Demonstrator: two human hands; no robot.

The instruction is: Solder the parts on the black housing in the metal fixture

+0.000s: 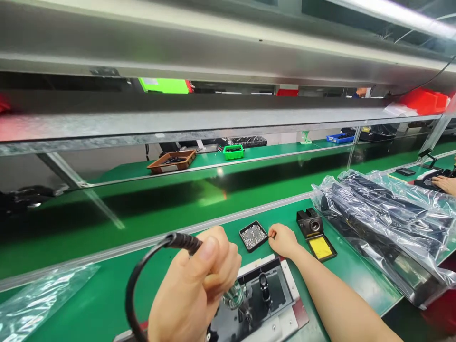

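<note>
My left hand (201,280) is wrapped round a corded soldering iron (233,295), with its clear lower handle showing below the fist. The black cable (133,285) leaves the top and loops down leftward. Beneath it lies a black plastic housing (254,297) seated in a light metal fixture (292,289); the fist hides part of both. Beside a small black tray (253,236) of tiny silver metal parts, my right hand (283,241) has its fingers curled together at the tray's right edge. Whatever those fingertips hold is too small to make out.
Right of my hand is an iron stand (309,223) with a yellow sponge (320,248). Plastic-wrapped dark panels (388,218) cover the bench's right side. A clear bag (46,304) lies left. Across the green surface stand brown (173,162) and green trays (233,152). Another person's hand (445,184) shows far right.
</note>
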